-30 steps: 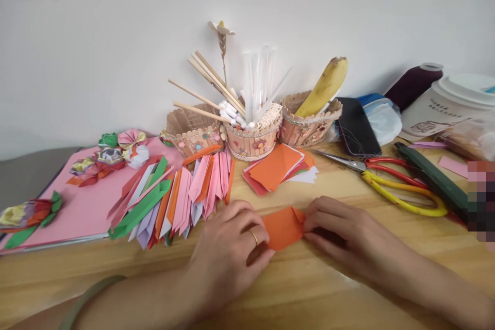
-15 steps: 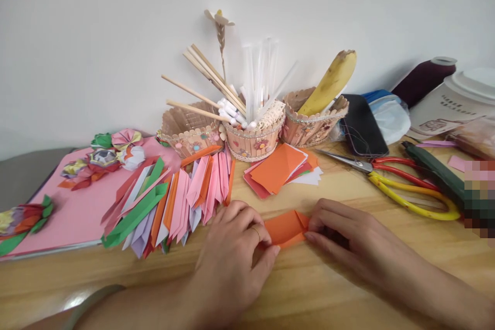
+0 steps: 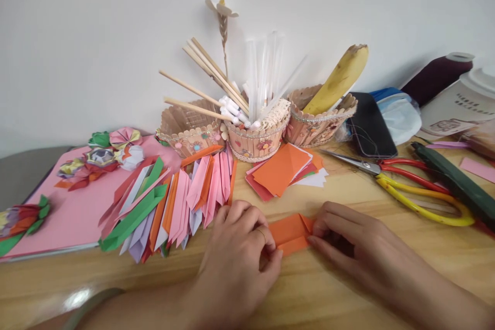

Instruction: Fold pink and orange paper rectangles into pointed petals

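Between my two hands, just above or on the wooden table (image 3: 309, 289), is a piece of orange paper (image 3: 291, 233) with a crease along its length and a folded corner on the right. My left hand (image 3: 245, 247), a ring on one finger, pinches the paper's left end between thumb and fingers. At the right end, my right hand (image 3: 348, 234) grips the folded corner in a pinch. Beyond the paper lies a stack of loose coloured paper pieces (image 3: 280, 170), orange on top. Left of my left hand stands a row of folded paper strips (image 3: 178, 206) in several colours.
Three decorated baskets (image 3: 255, 144) line the wall, holding sticks, pens, straws and a banana (image 3: 340, 80). Scissors (image 3: 417, 191), a phone (image 3: 372, 126) and a lidded cup (image 3: 460, 108) are on the right. Paper flowers (image 3: 102, 160) rest on a pink sheet (image 3: 73, 221) at left.
My left thumb has drawn in against the fingers at the paper's left end. The paper's near edge now shows a clearer fold. The view has shifted slightly.
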Demonstrator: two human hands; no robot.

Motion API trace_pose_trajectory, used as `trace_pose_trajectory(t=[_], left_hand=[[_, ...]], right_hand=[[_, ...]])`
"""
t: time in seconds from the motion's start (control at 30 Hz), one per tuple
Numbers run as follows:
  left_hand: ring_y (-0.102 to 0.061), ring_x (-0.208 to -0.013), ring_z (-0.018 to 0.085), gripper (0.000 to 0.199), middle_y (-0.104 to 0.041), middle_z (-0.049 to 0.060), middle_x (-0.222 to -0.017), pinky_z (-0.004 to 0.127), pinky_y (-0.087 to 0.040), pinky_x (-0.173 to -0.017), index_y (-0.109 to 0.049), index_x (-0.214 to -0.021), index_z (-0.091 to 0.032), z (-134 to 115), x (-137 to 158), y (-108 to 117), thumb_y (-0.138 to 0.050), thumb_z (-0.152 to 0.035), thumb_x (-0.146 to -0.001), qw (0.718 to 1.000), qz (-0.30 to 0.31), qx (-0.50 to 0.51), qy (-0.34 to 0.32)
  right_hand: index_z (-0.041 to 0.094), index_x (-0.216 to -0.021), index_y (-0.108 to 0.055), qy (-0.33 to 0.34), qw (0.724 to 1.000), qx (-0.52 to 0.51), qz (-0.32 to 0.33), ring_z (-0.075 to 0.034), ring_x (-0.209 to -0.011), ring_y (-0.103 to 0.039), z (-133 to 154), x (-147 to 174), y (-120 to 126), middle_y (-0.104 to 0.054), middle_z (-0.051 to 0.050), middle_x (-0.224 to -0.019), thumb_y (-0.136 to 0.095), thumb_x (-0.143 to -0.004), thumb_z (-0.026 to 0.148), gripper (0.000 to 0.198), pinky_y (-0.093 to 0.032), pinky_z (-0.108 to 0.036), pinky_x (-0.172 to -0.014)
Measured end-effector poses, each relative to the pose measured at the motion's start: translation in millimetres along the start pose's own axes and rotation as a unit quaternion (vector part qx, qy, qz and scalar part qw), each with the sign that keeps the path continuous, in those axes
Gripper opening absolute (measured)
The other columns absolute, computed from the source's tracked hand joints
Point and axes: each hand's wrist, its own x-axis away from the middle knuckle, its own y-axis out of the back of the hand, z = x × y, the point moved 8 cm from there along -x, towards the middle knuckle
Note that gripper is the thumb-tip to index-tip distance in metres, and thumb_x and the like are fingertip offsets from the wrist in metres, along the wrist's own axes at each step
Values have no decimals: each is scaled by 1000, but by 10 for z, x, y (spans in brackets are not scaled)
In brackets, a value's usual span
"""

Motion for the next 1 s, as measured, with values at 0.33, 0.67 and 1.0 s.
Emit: trace_pose_trajectory(t=[0.33,0.67,1.0], left_hand=[[-47,-80,19,15,-55,0,-76,36,-36,-66,-52,-63,-16,-3,-9,-34,-61,-10,-75,1000,15,-14,-4],[-43,-81,22,9,-54,3,-81,37,-33,-67,-55,-74,-17,-39,-2,-71,-60,-10,-75,996,55,-74,-16],[-44,-85,17,6,-56,-3,-84,32,-27,-71,-66,-86,-30,-204,111,-38,-67,-25,-84,979,-54,-123,-154]], right_hand=[[20,-74,-52,5,999,44,-13,-15,-61,-54,-24,8,-37,-55,-2,-72,-44,-90,21,18,-40,-26,-53],[20,-79,-47,6,1000,-2,26,-13,-63,-51,-68,15,-23,-55,0,-75,-42,-93,19,15,-39,-24,-57],[17,-97,-62,266,955,130,-6,-13,-64,-49,357,105,117,-54,-3,-74,-28,-100,18,33,-33,-27,-57]])
